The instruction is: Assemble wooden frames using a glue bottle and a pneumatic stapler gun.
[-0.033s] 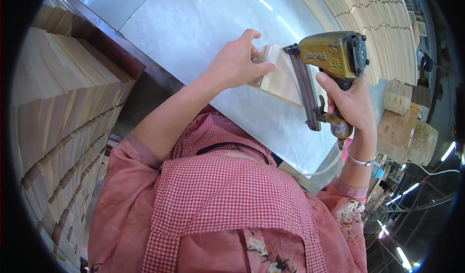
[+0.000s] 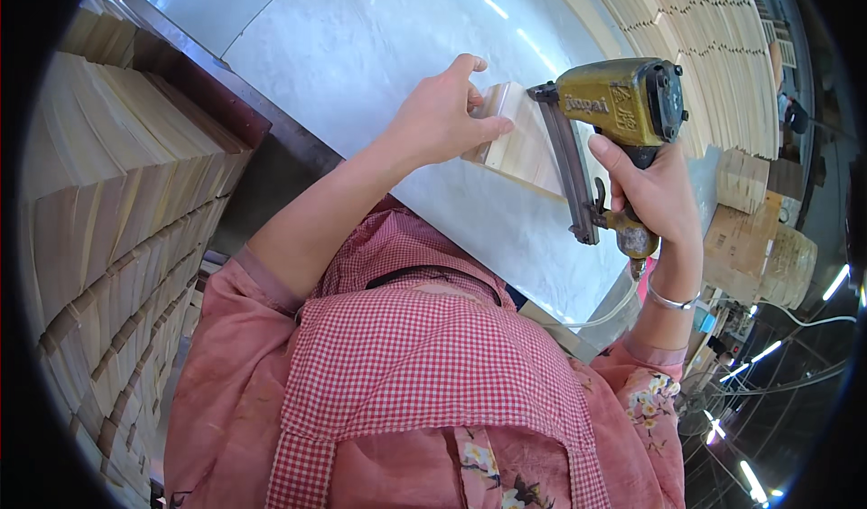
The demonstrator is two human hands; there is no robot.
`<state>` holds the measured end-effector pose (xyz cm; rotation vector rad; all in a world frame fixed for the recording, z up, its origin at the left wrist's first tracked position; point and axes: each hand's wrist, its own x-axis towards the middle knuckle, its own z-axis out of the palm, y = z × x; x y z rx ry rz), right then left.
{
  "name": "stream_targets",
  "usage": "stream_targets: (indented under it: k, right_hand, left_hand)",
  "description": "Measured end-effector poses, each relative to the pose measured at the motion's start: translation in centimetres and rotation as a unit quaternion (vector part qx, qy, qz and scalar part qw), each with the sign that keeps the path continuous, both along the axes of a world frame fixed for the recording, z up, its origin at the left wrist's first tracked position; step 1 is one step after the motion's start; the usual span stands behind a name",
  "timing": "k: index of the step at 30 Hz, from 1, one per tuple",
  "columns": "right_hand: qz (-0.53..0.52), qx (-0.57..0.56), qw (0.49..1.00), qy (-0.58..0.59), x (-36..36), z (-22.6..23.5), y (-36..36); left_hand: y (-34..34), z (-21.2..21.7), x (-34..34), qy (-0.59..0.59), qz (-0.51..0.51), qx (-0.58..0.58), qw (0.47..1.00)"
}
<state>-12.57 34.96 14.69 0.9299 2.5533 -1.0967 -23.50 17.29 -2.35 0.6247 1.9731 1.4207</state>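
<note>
The person's left hand lies over the near end of a pale, flat assembly of light wooden boards, thumb and fingers pressed down on it and pinching its edge. The boards rest on a white, glossy marble-patterned tabletop, just beside the person's chest. The right hand is wrapped tight around the grip of a brass-coloured pneumatic nail gun with a long dark magazine, whose nose touches the boards' top edge. Stacks of thin wooden slats stand at the left. Compared with the earlier frame, nothing has visibly shifted: both hands, the gun and the boards keep the same places.
</note>
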Motion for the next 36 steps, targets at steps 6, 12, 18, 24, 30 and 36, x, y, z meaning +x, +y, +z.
stream_targets:
  k: [6, 12, 18, 24, 30, 36]
  right_hand:
    - [-0.005, -0.004, 1.000, -0.012, -0.3, 0.2, 0.0]
    - [-0.017, -0.003, 0.999, -0.038, -0.3, 0.6, 0.4]
    - [-0.034, 0.024, 0.999, -0.012, 1.3, 0.8, 1.5]
    - [-0.085, 0.043, 0.995, 0.008, 3.6, 1.0, 2.6]
    - [-0.063, 0.017, 0.998, 0.013, 3.6, 0.7, 2.5]
    - [-0.038, 0.006, 0.999, 0.018, 2.8, 0.3, 2.2]
  left_hand:
    - [0.0, -0.5, 0.0, 0.020, 0.009, 0.014, 1.000]
    - [0.0, 0.6, 0.4, -0.007, 0.008, -0.008, 1.000]
    - [0.1, 0.8, 2.9, 0.427, 0.115, 0.018, 0.897]
    - [1.4, 2.4, 7.4, 0.552, -0.036, 0.031, 0.833]
    - [2.1, 0.8, 9.6, 0.592, -0.086, -0.033, 0.801]
    - [2.3, 0.2, 10.3, 0.589, -0.080, -0.044, 0.803]
